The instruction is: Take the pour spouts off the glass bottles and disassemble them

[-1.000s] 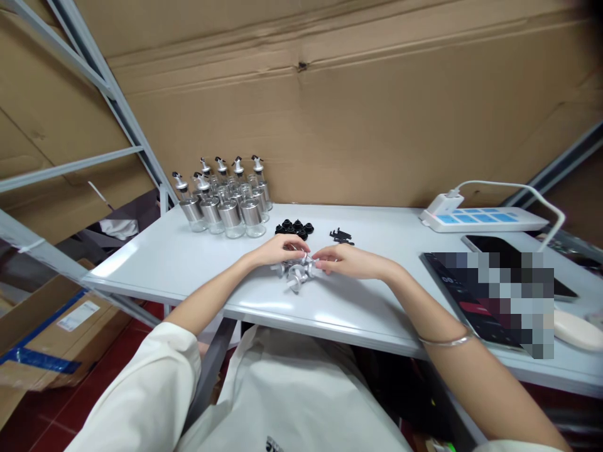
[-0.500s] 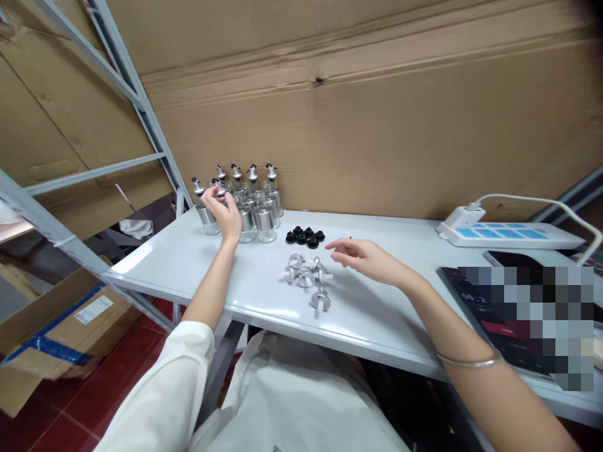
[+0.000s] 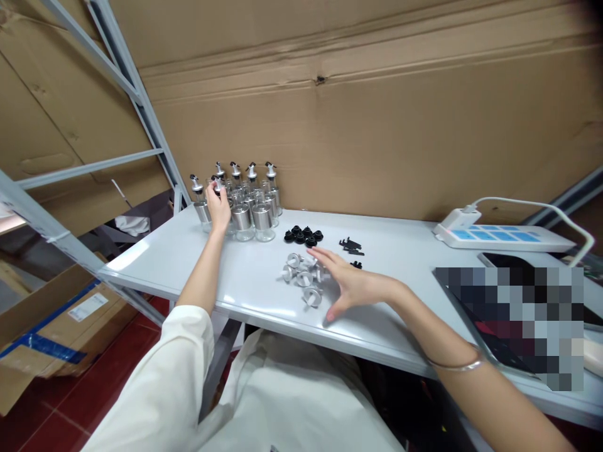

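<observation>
Head view: left hand at the bottles, right hand beside the silver flanged pieces

Left hand: fingers curled about a silver pourer with black flip tip, on a bottle in the left part of the group; how firmly they grip cannot be told. Half a second ago these fingers stood apart in front of it.

Right hand: fingers released and spread, thumb wide, at the right edge of the pieces; contact cannot be told. It has shifted toward them from behind and to the right.

Silver flanged pieces: loose cluster on the table, round discs with pale stems.

Black ringed stoppers: small heap behind the cluster, stepped and round.

Black slim levers: right of the stoppers; hidden by the right hand half a second ago, now showing.

Bottles: upright, close together, clear glass with brushed-metal sleeves; some carry pourers, two front ones show bare glass necks. Contents cannot be made out.

Carton: brown cardboard, blue tape, white label, below left of the table.
</observation>
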Tool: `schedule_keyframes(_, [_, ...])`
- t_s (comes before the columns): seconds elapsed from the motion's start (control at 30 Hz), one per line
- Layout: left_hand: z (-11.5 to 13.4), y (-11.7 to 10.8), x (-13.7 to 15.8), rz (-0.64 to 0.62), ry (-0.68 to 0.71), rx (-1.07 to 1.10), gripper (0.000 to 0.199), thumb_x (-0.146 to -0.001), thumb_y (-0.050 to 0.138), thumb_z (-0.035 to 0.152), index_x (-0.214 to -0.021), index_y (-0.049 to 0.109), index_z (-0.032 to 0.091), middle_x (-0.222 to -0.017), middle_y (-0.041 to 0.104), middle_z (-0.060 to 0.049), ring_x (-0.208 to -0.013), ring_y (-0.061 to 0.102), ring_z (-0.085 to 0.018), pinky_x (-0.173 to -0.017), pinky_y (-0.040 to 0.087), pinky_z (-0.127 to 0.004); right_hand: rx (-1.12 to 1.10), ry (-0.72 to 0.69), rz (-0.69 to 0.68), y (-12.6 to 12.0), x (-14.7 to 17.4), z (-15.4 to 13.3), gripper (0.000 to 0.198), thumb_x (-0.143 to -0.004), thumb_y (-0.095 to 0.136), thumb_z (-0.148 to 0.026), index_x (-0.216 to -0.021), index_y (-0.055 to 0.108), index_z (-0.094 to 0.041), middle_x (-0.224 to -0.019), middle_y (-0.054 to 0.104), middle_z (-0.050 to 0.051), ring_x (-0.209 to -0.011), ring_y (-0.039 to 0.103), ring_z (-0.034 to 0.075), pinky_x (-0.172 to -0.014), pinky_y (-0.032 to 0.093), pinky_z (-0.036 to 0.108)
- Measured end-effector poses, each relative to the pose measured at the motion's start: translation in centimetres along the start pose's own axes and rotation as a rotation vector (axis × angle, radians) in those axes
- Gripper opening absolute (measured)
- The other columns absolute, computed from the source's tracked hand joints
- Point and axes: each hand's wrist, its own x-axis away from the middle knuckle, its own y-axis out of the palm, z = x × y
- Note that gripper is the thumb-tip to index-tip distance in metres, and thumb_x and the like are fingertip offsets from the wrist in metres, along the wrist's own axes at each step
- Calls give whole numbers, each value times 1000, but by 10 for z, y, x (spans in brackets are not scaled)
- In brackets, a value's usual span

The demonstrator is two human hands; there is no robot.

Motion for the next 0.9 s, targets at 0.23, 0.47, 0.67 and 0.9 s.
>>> schedule_keyframes(0.23, [-7, -6, -9, -143, -41, -15, 35, -92, 44, 37, -119, 43, 15, -126, 54, -15, -120, 51, -21, -107, 35, -36, 38, 96, 48, 10, -9, -6, 105, -65, 67, -63, -149, 18, -25, -157, 11, 12, -143, 15, 33, -114, 23, 46])
schedule_keyframes(0.47, [-3, -8, -2, -99, -24, -219, 37, -94, 33, 39, -122, 38, 15, -117, 59, -19, -110, 59, -28, -96, 42, -44, 18, 96, 51, 8, -7, -9, 111, -64, 68, -62, -150, 10, -24, -158, 1, 11, -144, 9, 31, -115, 20, 46])
schedule_keyframes(0.67, [-1, -12, 3, -10, 34, -360, 39, -94, 28, 38, -120, 42, 14, -115, 61, -19, -107, 61, -31, -92, 44, -44, 11, 102, 53, 5, -5, -13, 110, -65, 66, -63, -150, 8, -25, -158, 0, 11, -144, 9, 31, -115, 21, 46])
schedule_keyframes(0.9, [0, -13, 4, -7, 44, -326, 40, -94, 31, 43, -122, 43, 17, -101, 67, -12, -96, 65, -27, -86, 48, -39, -16, 111, 57, 3, -4, -13, 111, -65, 66, -63, -150, 7, -24, -158, -2, 10, -144, 7, 32, -115, 21, 45])
